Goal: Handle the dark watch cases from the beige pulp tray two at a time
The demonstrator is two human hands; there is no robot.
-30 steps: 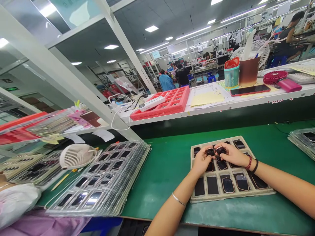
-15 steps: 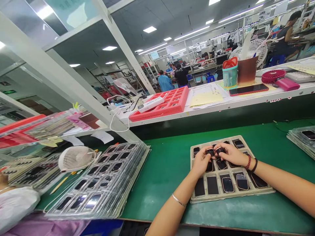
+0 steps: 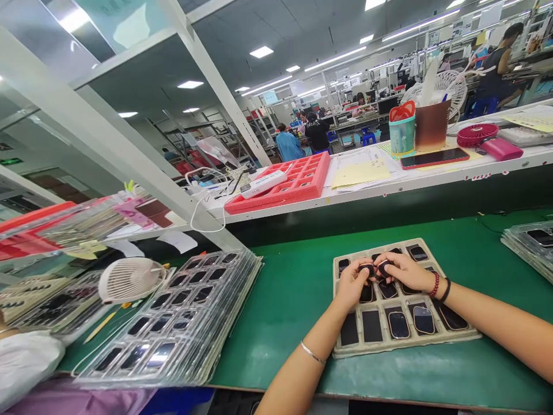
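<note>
Over the back half of a beige compartment tray (image 3: 358, 347), my left hand (image 3: 354, 280) pinches a small dark watch-like piece (image 3: 367, 269) with a rose-gold edge. Close beside it, my right hand (image 3: 401, 271) grips a similar dark piece (image 3: 384, 268); the two pieces nearly meet. Fingers hide part of both. Rounded dark-faced pieces with gold rims, such as one in the front row (image 3: 399, 325), lie in the tray's compartments. Two front-left compartments show only flat dark rectangles.
Stacked clear trays (image 3: 190, 323) of dark pieces stand left, near a white fan (image 3: 129, 279). Another stack (image 3: 529, 245) is at right. A shelf (image 3: 358, 190) behind holds a red foam tray (image 3: 317, 178) and phone (image 3: 434, 158). A person's white sleeve (image 3: 28, 360) shows far left.
The piece in my left hand has turned slightly, and the fingers of both hands have shifted a little. The whole view has moved slightly.
</note>
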